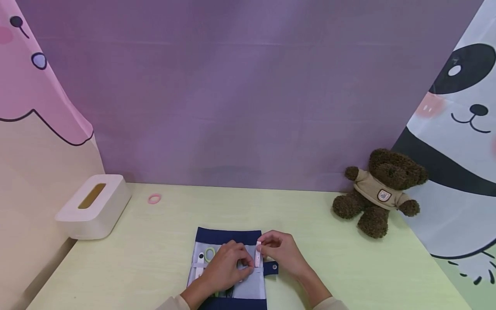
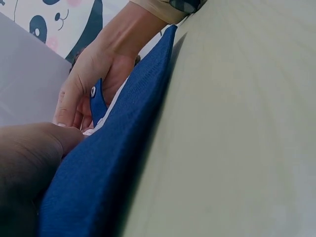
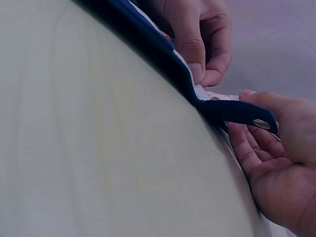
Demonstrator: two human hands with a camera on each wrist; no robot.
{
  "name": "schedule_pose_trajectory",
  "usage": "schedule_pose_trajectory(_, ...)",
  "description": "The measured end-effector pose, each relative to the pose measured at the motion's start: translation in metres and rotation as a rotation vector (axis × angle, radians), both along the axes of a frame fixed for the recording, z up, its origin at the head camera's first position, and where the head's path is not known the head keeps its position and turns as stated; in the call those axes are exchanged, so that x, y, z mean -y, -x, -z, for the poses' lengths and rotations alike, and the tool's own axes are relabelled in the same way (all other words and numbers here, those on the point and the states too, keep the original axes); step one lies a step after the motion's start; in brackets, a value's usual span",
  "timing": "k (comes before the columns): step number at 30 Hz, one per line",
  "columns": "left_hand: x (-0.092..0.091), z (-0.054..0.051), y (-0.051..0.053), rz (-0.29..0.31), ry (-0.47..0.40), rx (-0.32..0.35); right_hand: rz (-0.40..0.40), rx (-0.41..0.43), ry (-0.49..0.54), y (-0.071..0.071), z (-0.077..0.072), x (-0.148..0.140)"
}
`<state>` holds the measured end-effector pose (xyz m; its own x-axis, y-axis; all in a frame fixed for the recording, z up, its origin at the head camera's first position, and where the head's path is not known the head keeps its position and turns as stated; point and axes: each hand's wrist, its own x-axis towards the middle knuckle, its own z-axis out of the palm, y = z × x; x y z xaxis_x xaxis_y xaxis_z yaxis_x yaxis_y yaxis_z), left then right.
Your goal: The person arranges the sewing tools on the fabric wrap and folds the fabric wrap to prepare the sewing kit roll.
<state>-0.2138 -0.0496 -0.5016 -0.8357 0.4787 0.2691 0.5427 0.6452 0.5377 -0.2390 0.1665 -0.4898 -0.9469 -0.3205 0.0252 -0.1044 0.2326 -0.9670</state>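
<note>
An unrolled navy sewing case with a pale grey lining lies at the table's front. My right hand pinches a narrow white strip with pinkish markings, like a folded tape measure, upright along the case's right side. Beside its lower end, my left hand has thumb and forefinger together, pinching at the elastic band across the lining. Green-handled scissors and a white tool with a black dot sit in the case left of that hand. The snap tab sticks out beside my right fingers.
A white tissue box stands at the table's left edge. Near the back lies a pink ring, perhaps a tape roll. A brown teddy bear sits at the back right, and a purple backdrop closes off the rear.
</note>
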Motion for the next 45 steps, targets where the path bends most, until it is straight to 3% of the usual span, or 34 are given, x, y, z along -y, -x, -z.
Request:
schedule_pose_trajectory(17, -0.0008, -0.0037, -0.0006, -0.015, 0.027, 0.047, -0.016, -0.056, -0.041, 0.0024, 0.0021, 0.0018)
schedule_pose_trajectory(31, -0.0023, -0.0008, -0.0001, -0.022, 0.014, 0.043, -0.029, -0.027, -0.071, 0.0009, 0.0, 0.0015)
schedule_pose_trajectory(45, -0.0026, 0.0016, -0.0004, -0.033, 0.0, 0.04, -0.099, -0.075, -0.123, 0.0005, 0.0017, -0.0012)
